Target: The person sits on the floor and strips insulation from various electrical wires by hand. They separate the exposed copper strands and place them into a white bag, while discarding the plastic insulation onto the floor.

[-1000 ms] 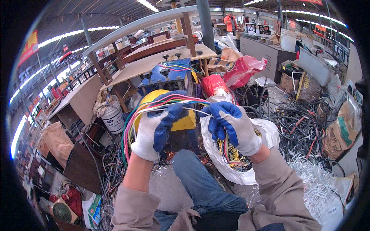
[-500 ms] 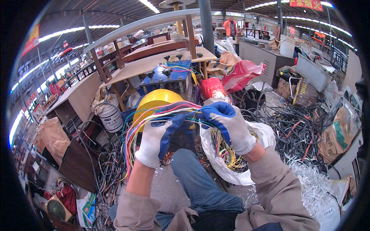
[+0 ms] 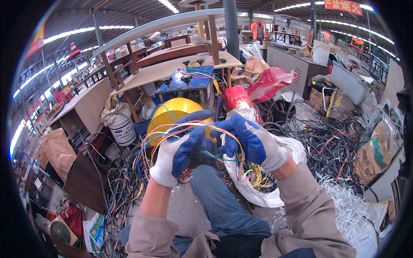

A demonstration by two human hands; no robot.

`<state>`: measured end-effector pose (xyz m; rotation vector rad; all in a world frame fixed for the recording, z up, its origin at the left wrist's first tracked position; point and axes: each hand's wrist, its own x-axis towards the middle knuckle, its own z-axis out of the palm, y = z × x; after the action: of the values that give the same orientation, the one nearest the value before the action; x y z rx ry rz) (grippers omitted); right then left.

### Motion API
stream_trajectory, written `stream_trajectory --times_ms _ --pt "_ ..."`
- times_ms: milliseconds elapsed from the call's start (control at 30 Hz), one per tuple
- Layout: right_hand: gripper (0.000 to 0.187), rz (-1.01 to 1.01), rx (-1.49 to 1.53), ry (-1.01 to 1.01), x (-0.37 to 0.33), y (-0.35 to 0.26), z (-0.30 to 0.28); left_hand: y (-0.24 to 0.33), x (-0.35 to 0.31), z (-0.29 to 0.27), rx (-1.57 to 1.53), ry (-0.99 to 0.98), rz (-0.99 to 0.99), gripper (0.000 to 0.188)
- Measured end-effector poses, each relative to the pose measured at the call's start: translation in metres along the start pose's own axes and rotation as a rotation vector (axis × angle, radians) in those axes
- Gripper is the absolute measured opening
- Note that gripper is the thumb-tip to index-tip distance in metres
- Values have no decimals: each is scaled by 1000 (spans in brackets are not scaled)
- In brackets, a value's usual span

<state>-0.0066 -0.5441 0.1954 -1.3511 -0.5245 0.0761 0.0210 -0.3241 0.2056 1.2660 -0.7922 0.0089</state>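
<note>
A bundle of thin insulated wires in several colours arches between my hands. My left hand, in a white glove with a blue coated palm, is closed around the bundle. My right hand, gloved the same way, is closed on the wires at the other side, its fingertips close to the left ones. A green wire end sticks out below the right fingers, and a yellow wire curves down past them. Beneath my right hand stands a white woven sack holding yellow and other coloured wires.
Ahead is a machine with a yellow round guard and a blue top plate with black knobs. Heaps of dark cable lie right, white shredded strips nearer. A white bucket and tangled wires are left.
The wires, earlier stretched flatter between my hands, now arch loosely. My right hand has turned and its fingers point lower; the green wire end now hangs between the hands.
</note>
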Motion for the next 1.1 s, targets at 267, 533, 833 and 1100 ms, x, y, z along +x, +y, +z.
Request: stream_trajectory --times_ms 267,533,833,1100 --pt "40 -80 -123 84 7 4 3 -10 -1 -12 74 98 -211 18" --pt "31 -601 -852 234 21 -10 21 -21 -7 -4 378 19 -44 21" --pt "16 -390 -685 315 24 -17 19 -39 -11 -8 45 67 -174 22" --pt "11 -672 -1161 185 42 -4 27 -58 -12 -21 378 142 -206 24"
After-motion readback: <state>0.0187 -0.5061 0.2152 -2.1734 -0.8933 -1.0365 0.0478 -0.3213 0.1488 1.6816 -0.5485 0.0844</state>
